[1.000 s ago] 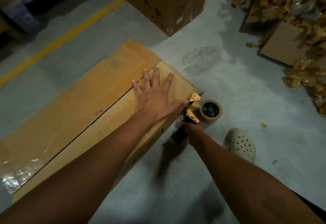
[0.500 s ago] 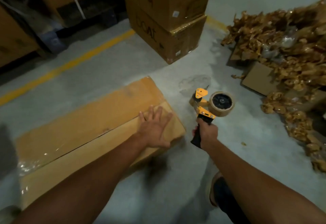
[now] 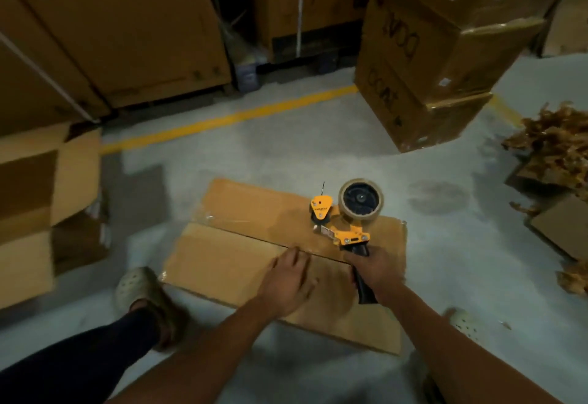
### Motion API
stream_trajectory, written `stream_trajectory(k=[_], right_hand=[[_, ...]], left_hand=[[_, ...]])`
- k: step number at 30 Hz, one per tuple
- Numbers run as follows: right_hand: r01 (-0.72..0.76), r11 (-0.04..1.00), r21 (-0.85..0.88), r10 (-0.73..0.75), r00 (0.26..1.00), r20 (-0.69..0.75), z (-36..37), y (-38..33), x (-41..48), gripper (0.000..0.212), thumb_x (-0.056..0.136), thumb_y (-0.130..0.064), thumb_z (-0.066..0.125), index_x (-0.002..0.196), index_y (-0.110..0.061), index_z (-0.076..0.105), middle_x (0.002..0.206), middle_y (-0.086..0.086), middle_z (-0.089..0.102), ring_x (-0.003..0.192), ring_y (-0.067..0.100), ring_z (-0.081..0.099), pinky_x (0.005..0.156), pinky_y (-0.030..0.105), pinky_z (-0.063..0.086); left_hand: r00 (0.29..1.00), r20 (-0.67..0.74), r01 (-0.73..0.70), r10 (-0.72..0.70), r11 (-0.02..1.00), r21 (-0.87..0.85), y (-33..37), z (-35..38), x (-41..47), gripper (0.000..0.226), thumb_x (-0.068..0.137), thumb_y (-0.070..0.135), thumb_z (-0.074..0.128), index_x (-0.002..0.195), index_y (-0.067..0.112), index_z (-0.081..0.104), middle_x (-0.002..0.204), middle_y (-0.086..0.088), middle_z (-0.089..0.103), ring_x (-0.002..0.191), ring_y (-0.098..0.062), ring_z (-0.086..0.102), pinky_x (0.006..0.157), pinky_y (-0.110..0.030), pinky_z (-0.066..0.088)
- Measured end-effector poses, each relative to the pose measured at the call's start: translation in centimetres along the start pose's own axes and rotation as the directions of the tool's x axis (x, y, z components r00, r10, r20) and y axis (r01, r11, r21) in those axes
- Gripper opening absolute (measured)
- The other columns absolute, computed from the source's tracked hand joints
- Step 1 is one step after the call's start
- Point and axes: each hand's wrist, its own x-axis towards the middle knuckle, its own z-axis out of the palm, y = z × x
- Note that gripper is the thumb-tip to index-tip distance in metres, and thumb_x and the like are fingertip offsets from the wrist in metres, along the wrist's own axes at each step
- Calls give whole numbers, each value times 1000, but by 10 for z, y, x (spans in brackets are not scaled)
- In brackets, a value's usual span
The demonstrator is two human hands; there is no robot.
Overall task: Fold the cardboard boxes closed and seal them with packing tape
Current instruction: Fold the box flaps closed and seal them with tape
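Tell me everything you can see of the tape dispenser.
The tape dispenser is a gun with an orange-yellow frame and a black grip. A roll of brownish tape, dark hub facing the camera, sits on its far end, beside an orange triangular guard plate. The right hand grips the handle, holding it above the cardboard box by the centre seam. Contact with the cardboard is unclear.

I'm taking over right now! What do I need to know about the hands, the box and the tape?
Left hand: lies flat on the cardboard box, pressing the flaps beside the centre seam.
Right hand: grips the handle of the tape dispenser, held over the box's right end.
Done: flaps folded shut; a shiny bit of tape shows at the seam's far end.
Left: tape along the seam, which looks bare. Another box on the left looks open.
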Motion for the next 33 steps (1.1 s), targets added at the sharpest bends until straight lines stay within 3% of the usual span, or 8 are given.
stream_trajectory(k=[6,9,12,17,22,25,28,33], right_hand=[[32,989,-144,-10,988,155,94,-18,-4,22,86,-13,70,70,1,64,54,13,61,45,24,56,50,33,49],[57,979,-197,-17,979,203,128,-31,-2,18,87,-12,69,78,3,66,57,14,61,45,22,56,46,30,49],[98,967,-237,-46,975,216,150,-45,6,15,86,-12,70,79,1,66,58,14,63,46,22,58,47,30,50],[197,930,-312,-130,966,223,162,-67,18,7,86,-10,70,81,-8,66,57,11,63,44,19,58,46,30,50],[289,855,-430,-198,949,245,165,-87,28,8,85,-12,72,85,-9,65,60,13,64,43,20,57,43,30,50],[401,771,-494,-294,913,283,167,-98,32,13,83,-21,75,83,-13,65,61,8,68,46,20,62,49,37,55],[521,656,-546,-393,853,343,171,-110,35,15,79,-25,78,81,-32,65,68,-6,70,58,12,66,64,39,58],[645,519,-561,-512,760,401,187,-118,49,20,76,-26,81,91,-30,69,71,-13,68,65,7,64,61,29,51]], left_hand=[[944,-62,292,-323,910,-295,-125,-52,-25,25,98,22,50,116,11,64,121,-12,60,110,-29,54,95,-40,46],[728,159,430,-667,262,-864,-148,-83,-18,24,98,10,44,96,3,66,90,-21,68,68,-29,65,64,-32,53],[698,375,350,-610,-167,-922,-167,-103,-16,40,104,28,36,96,-1,62,73,-18,66,47,-22,63,45,-22,47],[786,486,388,-381,-308,-869,-185,-112,-23,64,96,64,44,106,3,57,84,-20,66,69,-30,71,54,-30,58],[781,534,320,-324,-526,-788,-191,-107,-18,35,100,20,57,121,-8,55,100,-28,65,70,-31,74,54,-27,60],[754,524,299,-395,-505,-810,-199,-111,-14,17,96,-6,53,110,-11,60,100,-26,67,72,-28,74,55,-25,60],[727,402,259,-556,-320,-911,-211,-122,-5,12,92,-12,53,94,-7,64,107,-24,66,89,-32,71,59,-30,62],[748,184,263,-638,30,-964,-236,-131,9,33,92,-18,47,68,1,58,78,-17,58,64,-26,66,50,-27,58]])
